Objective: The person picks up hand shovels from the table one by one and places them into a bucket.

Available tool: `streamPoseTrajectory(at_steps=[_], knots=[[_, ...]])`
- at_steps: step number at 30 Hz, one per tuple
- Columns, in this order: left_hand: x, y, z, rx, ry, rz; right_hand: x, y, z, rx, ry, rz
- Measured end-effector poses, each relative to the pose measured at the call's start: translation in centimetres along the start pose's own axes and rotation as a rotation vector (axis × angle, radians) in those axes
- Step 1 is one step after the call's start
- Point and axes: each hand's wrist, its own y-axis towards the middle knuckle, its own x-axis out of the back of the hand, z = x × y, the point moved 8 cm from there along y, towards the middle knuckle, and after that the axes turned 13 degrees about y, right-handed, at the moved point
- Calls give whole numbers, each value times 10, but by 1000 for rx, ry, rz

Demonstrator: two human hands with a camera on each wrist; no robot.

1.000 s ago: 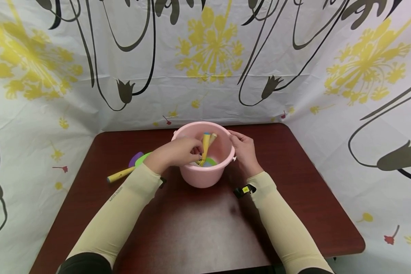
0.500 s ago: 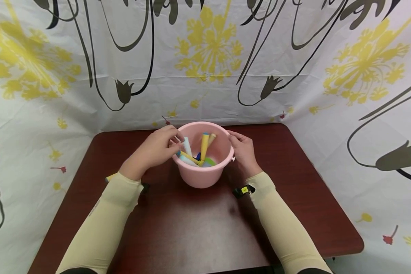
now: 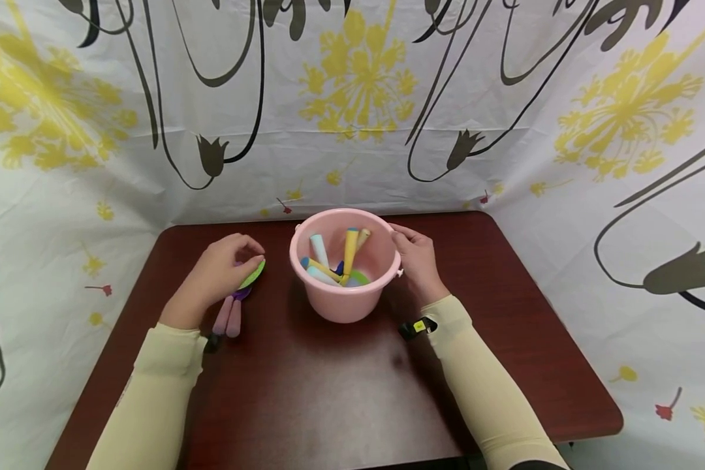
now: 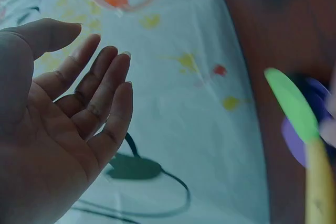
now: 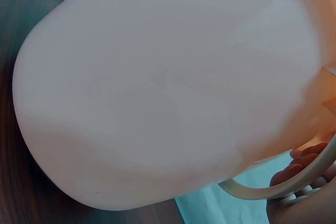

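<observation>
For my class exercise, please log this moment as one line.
left hand: empty, near green-headed tool | right hand: gripping pink bucket at rim | inside: yellow handles, pale-blue handles

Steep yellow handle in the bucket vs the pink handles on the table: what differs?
Color: the yellow handle has a blue end; the pink handles stay pink at their near ends.
Pose: the yellow handle stands steeply in the bucket; the pink handles lie outside it on the table.
Grouping: the yellow handle leans among mixed pieces; the pink handles sit side by side.
Shared: slim, rod-like shape.
</observation>
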Motion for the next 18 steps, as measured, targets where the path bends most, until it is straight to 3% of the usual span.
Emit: streamPoseTrajectory(at_steps=[8, 18], knots=[[-14, -28, 60, 86, -7, 2, 0, -1, 0, -1, 14, -9], [-21, -56, 118, 191, 55, -6, 2, 2, -3, -5, 18, -7]])
